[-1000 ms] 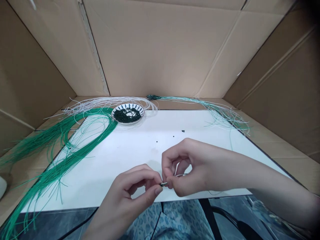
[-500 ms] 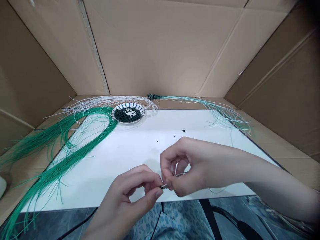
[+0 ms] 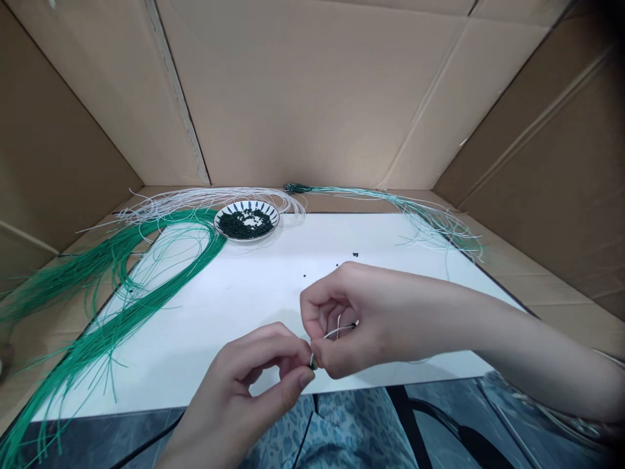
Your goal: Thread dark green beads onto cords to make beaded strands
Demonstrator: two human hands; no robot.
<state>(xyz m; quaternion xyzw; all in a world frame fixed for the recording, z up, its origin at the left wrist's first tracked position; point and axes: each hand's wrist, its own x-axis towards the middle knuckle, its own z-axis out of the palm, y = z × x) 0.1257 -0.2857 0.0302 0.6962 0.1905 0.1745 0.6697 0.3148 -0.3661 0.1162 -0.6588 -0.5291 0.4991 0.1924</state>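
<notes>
Closer together than before, left hand and right hand pinched narrow around a white strand.

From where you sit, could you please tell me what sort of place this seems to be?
Probably a small handcraft workspace, screened by cardboard walls: the white tabletop holds a striped plate of tiny dark pieces, and green strands lie across its left side.

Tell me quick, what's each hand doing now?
Left hand: closed, pinching a tiny dark bit between thumb and finger.
Right hand: closed, holding a white strand.
</notes>
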